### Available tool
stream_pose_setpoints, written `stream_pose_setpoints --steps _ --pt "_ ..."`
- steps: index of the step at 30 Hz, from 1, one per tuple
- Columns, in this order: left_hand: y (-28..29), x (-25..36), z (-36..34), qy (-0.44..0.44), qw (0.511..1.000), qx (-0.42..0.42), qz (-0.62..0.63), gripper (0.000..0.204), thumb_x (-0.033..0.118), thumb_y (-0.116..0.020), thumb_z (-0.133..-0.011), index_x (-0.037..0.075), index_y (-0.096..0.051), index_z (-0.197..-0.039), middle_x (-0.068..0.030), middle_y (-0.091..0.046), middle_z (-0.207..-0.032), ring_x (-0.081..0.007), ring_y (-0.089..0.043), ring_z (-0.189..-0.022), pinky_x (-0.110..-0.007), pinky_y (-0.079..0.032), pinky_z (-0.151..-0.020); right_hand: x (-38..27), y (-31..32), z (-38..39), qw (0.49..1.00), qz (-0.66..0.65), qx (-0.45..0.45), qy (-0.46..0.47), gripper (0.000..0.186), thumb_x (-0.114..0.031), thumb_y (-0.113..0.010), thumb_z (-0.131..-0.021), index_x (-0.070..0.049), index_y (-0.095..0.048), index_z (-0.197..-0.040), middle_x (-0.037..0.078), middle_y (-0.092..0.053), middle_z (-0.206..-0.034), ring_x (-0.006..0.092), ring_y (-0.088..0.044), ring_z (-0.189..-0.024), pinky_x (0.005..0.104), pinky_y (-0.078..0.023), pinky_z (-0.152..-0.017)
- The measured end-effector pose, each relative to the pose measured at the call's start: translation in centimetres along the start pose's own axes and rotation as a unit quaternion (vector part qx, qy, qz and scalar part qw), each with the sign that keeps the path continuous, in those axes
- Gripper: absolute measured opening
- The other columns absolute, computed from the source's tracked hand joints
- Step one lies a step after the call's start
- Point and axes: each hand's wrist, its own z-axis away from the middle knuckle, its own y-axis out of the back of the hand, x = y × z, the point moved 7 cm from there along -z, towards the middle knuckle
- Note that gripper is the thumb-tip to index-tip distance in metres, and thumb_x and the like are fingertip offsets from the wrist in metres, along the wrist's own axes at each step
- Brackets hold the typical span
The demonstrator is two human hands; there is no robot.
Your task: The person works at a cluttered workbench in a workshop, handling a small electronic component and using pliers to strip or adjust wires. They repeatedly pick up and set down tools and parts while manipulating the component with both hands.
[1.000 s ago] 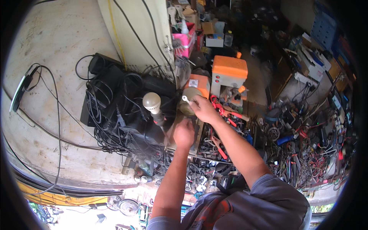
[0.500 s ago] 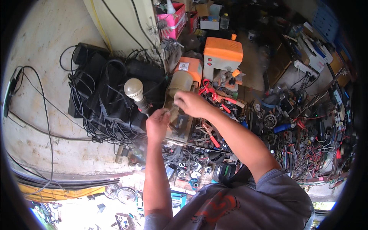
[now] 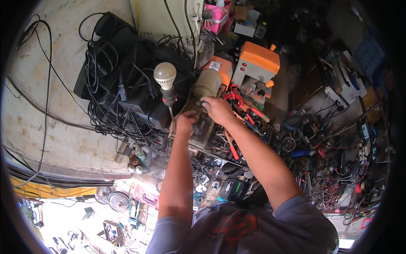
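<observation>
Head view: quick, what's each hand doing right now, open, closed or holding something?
Left hand: curled; whether it is closed on anything cannot be told.
Right hand: curled; whether it holds anything cannot be told.

Right hand [image 3: 220, 111]'s been pulled down off the tan cylinder [image 3: 207, 80], so way more of that is exposed than a second ago. The pale ring-ended bit pinched there earlier can't be made out anymore. Left hand [image 3: 185, 122]'s been shifted lower alongside the lamp stem [image 3: 172, 114]. A pink case [image 3: 146, 195] has been revealed too.
</observation>
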Motion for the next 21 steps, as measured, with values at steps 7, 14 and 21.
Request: stream_pose_setpoints --steps 7,14,21 --pt "-1.0 2.2 0.5 -0.059 0.922 0.073 -0.376 0.021 0.017 -0.070 -0.075 0.006 -0.074 -0.093 -0.0146 -0.071 -0.081 -0.0309 -0.068 -0.077 -0.038 -0.050 -0.071 2.9 2.3 4.7 0.990 -0.099 0.093 -0.047 0.022 -0.020 -0.061 -0.091 -0.011 -0.062 -0.111 0.017 -0.067 -0.097 0.0388 -0.063 -0.090 0.0455 -0.050 -0.073" --pt "-6.1 5.1 3.2 -0.151 0.815 0.028 -0.559 0.026 0.020 -0.064 -0.077 0.017 -0.072 -0.101 -0.0137 -0.070 -0.089 -0.0312 -0.064 -0.095 -0.050 -0.040 -0.091 6.5 2.2 7.7 0.976 -0.160 0.115 -0.097 0.022 -0.017 -0.064 -0.089 -0.009 -0.063 -0.110 0.017 -0.066 -0.096 0.0375 -0.063 -0.088 0.0424 -0.050 -0.072" --pt "-6.8 3.8 3.3 -0.140 0.788 -0.025 -0.599 0.024 0.020 -0.061 -0.080 0.016 -0.072 -0.101 -0.0139 -0.070 -0.092 -0.0320 -0.064 -0.096 -0.053 -0.036 -0.097 7.3 2.2 8.4 0.963 -0.208 0.164 -0.047 0.020 -0.015 -0.063 -0.090 -0.009 -0.063 -0.109 0.015 -0.066 -0.089 0.0327 -0.065 -0.080 0.0397 -0.050 -0.067"
